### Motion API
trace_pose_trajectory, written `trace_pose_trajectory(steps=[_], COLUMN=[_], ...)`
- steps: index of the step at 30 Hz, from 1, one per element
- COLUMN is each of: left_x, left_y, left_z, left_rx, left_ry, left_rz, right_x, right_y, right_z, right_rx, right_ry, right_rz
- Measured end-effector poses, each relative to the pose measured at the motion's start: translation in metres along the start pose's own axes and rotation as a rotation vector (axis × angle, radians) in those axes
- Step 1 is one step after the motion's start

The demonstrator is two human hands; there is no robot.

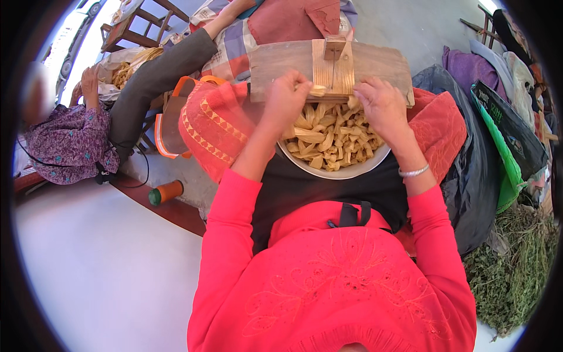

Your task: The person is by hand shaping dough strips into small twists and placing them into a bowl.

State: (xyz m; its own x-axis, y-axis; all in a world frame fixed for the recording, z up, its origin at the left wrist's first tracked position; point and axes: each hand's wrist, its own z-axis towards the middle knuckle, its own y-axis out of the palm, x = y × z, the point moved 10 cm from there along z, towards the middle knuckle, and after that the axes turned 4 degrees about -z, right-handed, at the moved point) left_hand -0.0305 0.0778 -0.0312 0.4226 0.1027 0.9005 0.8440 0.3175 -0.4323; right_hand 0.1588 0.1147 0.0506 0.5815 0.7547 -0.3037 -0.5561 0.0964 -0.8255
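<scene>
Pinched in the fingers of my left hand (286, 100) is a pale yellow strip (318, 90), its end sticking out toward the wooden block. My right hand (382, 107), with a silver bracelet at the wrist, has its fingertips closed on another yellowish piece (353, 102) at the board's near edge. Across my lap lies a wooden board (384, 64) with a lighter plank (343, 79) and an upright block (335, 47) fixed on it. Just below sits a white bowl (331, 174) heaped with yellowish, dried-looking strips (331, 138). What exactly the strips are, I cannot tell.
Red cloth (214, 126) covers my knees. At left sits another person in a patterned purple top (67, 144), near a wooden chair (138, 29). An orange spool (167, 192) lies on the floor. Dark bags (469, 170) and dried green plants (516, 264) are at right.
</scene>
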Motion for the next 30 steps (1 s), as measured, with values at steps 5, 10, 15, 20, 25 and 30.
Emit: trace_pose_trajectory(steps=[5,10,15,20,25,30], left_x=[0.038,0.053,0.227,0.269,0.180,0.109], left_y=[0.069,0.049,-0.036,-0.050,-0.011,0.078], left_z=[-0.056,-0.099,-0.130,-0.138,-0.081,-0.073], left_rx=[-0.264,-0.515,-0.223,-0.370,-0.428,-0.513], left_ry=[-0.305,-0.120,0.549,0.575,0.097,-0.171], left_rz=[-0.835,-0.231,0.349,-0.023,-0.705,-0.907], right_x=[-0.048,-0.020,-0.077,-0.161,-0.076,0.003], right_y=[-0.035,-0.024,-0.057,-0.088,-0.068,-0.009], right_z=[-0.002,-0.021,-0.020,-0.035,-0.036,-0.030], right_rx=[0.199,-0.005,-0.211,-0.495,-0.417,0.105], right_ry=[-0.046,0.090,0.047,-0.313,0.368,0.349], right_rz=[0.208,0.312,0.783,1.442,1.258,0.618])
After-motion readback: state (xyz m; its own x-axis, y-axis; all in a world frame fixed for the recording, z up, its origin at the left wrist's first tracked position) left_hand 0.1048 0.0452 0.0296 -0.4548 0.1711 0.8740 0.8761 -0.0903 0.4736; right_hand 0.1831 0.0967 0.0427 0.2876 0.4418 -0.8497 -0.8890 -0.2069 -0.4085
